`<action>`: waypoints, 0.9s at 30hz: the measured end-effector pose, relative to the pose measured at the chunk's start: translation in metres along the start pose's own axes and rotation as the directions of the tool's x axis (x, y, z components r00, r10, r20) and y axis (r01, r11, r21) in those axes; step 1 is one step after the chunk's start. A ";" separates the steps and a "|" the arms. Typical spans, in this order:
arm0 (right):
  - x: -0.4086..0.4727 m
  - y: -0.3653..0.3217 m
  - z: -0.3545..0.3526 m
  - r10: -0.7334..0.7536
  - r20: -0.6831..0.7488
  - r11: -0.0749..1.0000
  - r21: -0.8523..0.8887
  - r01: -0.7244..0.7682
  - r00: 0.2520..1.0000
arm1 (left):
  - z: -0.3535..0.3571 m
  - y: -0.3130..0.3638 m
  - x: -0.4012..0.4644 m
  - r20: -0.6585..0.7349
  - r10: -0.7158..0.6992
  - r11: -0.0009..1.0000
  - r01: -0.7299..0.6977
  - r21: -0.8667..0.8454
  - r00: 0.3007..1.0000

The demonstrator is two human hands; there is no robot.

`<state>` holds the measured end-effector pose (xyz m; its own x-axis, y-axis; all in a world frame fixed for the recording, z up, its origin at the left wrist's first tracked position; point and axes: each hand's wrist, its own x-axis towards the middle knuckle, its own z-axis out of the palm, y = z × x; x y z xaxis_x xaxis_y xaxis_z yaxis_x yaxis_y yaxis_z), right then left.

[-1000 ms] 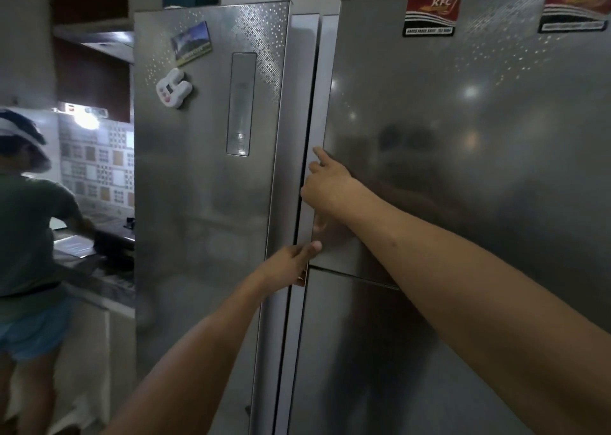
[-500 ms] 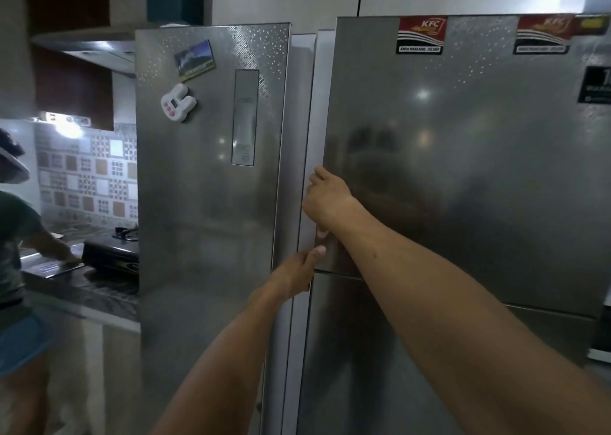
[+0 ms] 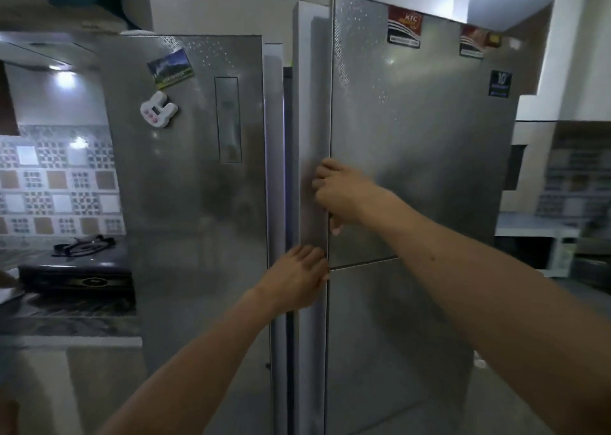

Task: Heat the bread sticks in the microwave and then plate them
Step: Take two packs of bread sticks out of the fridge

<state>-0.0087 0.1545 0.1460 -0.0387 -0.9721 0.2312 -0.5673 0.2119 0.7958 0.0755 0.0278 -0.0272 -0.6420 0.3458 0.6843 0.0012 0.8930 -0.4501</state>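
A tall brushed-steel side-by-side fridge fills the view. Its right upper door, speckled near the top and carrying two red stickers, stands slightly ajar, with a dark gap beside the left door. The right hand has its fingers curled around that door's left edge, clamped on it. The left hand presses just below, fingers together against the lower door's edge. To the left, a black gas stove sits on the dark bench. No bread sticks show.
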 end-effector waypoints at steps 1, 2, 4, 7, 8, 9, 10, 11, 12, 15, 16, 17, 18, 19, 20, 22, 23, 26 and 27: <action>-0.011 0.001 -0.004 -0.004 -0.001 1.000 -0.001 0.004 1.000 | -0.004 0.002 -0.007 0.005 0.092 0.995 -0.092 0.042 0.996; -0.022 0.001 -0.006 -0.009 0.003 1.000 -0.010 0.009 1.000 | -0.007 0.003 -0.013 0.047 0.131 0.987 -0.135 0.087 0.990; -0.044 0.003 -0.009 -0.028 -0.017 0.999 -0.023 0.027 0.999 | -0.014 0.008 -0.024 0.152 0.158 0.972 -0.181 0.149 0.976; -0.081 0.008 -0.014 -0.027 -0.067 1.000 0.006 0.028 0.997 | -0.030 0.027 -0.026 0.195 0.254 0.942 -0.288 0.174 0.947; -0.092 0.010 -0.014 -0.033 -0.093 0.999 0.011 0.034 0.995 | -0.035 0.036 -0.023 0.185 0.285 0.935 -0.315 0.161 0.940; -0.103 0.012 -0.014 -0.039 -0.122 0.999 0.011 0.041 0.992 | -0.039 0.043 -0.019 0.176 0.302 0.933 -0.329 0.150 0.937; -0.118 0.015 -0.014 -0.042 -0.134 0.999 0.015 0.044 0.990 | -0.042 0.054 -0.015 0.166 0.317 0.931 -0.340 0.135 0.934; -0.131 0.017 -0.016 -0.043 -0.139 0.999 0.026 0.047 0.989 | -0.044 0.064 -0.012 0.153 0.330 0.929 -0.349 0.126 0.932; -0.147 0.018 -0.017 -0.040 -0.137 0.998 0.035 0.045 0.990 | -0.045 0.075 -0.007 0.147 0.341 0.926 -0.358 0.120 0.929; -0.193 0.020 -0.019 0.010 -0.189 0.998 0.065 0.002 0.982 | -0.049 0.108 0.007 0.109 0.363 0.924 -0.373 0.082 0.925; -0.207 0.019 -0.020 0.034 -0.192 0.996 0.092 -0.017 0.981 | -0.050 0.120 0.011 0.076 0.374 0.924 -0.379 0.061 0.924; -0.221 0.018 -0.021 0.065 -0.201 0.990 0.132 -0.039 0.977 | -0.051 0.132 0.016 0.052 0.380 0.923 -0.382 0.037 0.924; -0.235 0.017 -0.020 0.113 -0.196 0.981 0.180 -0.077 0.974 | -0.052 0.146 0.022 0.015 0.386 0.922 -0.386 0.018 0.922; -0.248 0.016 -0.020 0.167 -0.185 0.964 0.236 -0.121 0.968 | -0.053 0.159 0.028 -0.015 0.390 0.921 -0.390 -0.004 0.921; -0.262 0.014 -0.020 0.232 -0.172 0.943 0.280 -0.178 0.958 | -0.054 0.173 0.034 -0.050 0.392 0.919 -0.394 -0.025 0.919; -0.285 0.009 -0.018 0.349 -0.160 0.899 0.337 -0.281 0.924 | -0.056 0.197 0.045 -0.081 0.403 0.912 -0.407 -0.049 0.912; -0.302 0.005 -0.017 0.397 -0.141 0.878 0.348 -0.330 0.907 | -0.055 0.213 0.053 -0.097 0.426 0.900 -0.432 -0.058 0.900; -0.327 -0.003 -0.008 0.497 -0.070 0.798 0.427 -0.425 0.865 | -0.053 0.243 0.066 -0.038 0.467 0.883 -0.468 -0.043 0.884; -0.332 -0.006 -0.004 0.522 -0.038 0.759 0.477 -0.443 0.852 | -0.052 0.249 0.071 -0.017 0.484 0.875 -0.484 -0.007 0.875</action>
<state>0.0111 0.4766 0.0663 -0.2975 -0.7140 0.6337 -0.8055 0.5441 0.2348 0.0702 0.2898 -0.0612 -0.5481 0.7396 0.3905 0.3172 0.6159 -0.7211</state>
